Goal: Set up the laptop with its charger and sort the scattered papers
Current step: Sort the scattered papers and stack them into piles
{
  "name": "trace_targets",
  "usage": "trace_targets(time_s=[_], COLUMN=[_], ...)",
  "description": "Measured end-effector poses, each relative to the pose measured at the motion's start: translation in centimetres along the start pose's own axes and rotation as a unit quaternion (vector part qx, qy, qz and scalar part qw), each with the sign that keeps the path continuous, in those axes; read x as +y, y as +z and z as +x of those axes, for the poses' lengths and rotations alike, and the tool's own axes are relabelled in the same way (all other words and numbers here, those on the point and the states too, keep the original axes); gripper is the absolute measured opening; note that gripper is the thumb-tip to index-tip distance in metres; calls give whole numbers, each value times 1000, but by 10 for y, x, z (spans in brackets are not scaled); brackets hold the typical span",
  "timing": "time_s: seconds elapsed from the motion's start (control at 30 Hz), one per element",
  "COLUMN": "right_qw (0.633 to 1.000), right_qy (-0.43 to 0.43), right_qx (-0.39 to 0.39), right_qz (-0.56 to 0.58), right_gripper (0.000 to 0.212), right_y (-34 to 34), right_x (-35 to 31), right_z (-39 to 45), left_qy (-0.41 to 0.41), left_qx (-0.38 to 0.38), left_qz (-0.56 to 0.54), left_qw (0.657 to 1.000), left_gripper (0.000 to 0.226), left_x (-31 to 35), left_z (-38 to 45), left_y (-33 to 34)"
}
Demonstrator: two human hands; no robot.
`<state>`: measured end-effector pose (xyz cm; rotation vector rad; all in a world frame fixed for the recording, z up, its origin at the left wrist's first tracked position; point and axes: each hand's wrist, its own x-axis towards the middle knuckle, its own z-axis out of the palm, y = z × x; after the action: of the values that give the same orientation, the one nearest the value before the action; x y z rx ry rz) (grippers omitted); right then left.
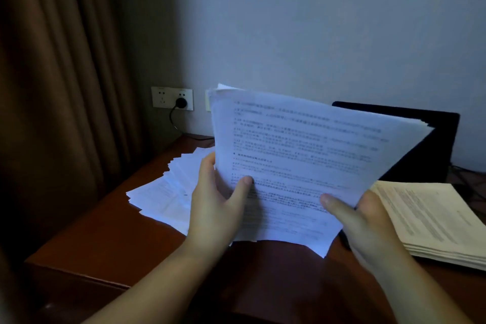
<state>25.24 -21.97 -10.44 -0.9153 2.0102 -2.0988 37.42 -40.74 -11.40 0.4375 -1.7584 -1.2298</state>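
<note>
A sheaf of white printed papers [302, 150] is held up above the desk, tilted toward me. My left hand [218, 202] grips its lower left edge, thumb on the front page. My right hand [365, 221] holds its lower right edge, thumb on the front too. Behind the sheaf stands the open black laptop [436, 144], mostly hidden. A black charger plug [181, 103] sits in the wall socket [172, 98], its cable running down to the desk. More white sheets [163, 192] lie fanned out on the desk at left.
The reddish-brown wooden desk [110, 242] has its left edge near a brown curtain [52, 87]. A thick stack of yellowish printed pages [434, 221] lies at the right. Cables [468, 173] trail behind that stack. A pale wall rises at the back.
</note>
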Motion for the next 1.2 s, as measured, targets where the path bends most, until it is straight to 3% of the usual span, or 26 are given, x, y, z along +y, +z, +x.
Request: trace_targets(time_s=[0.1, 0.23, 0.43, 0.6, 0.73, 0.8, 0.97, 1.2], right_qw=[999, 1000, 994, 958, 954, 966, 981, 968], right_qy=[-11, 6, 81, 65, 87, 127, 190, 198], right_qx=[2, 14, -8, -79, -122, -90, 31, 152], right_qz=[-30, -23, -72, -268, -260, -206, -26, -2], right_gripper=[32, 24, 20, 25, 31, 32, 23, 25], right_y=[8, 8, 3, -14, -30, -39, -58, -91], right_x=[-4, -16, 5, 7, -6, -4, 0, 19], right_z=[-4, 5, 2, 0, 6, 8, 4, 10], left_qy=[-14, -19, -76, -112, -142, -206, -355, -348], left_qx=[2, 28, -32, -32, -26, -14, -31, -183], left_qz=[41, 32, 85, 83, 44, -35, -245, -181], left_qw=[999, 999, 993, 990, 989, 978, 902, 901], left_gripper=[25, 16, 21, 20, 14, 8, 15, 20], left_x=[0, 5, -31, -37, -18, -9, 4, 26], left_z=[-4, 6, -19, -19, -3, 8, 18, 3], left_y=[7, 9, 12, 14, 23, 29, 65, 149])
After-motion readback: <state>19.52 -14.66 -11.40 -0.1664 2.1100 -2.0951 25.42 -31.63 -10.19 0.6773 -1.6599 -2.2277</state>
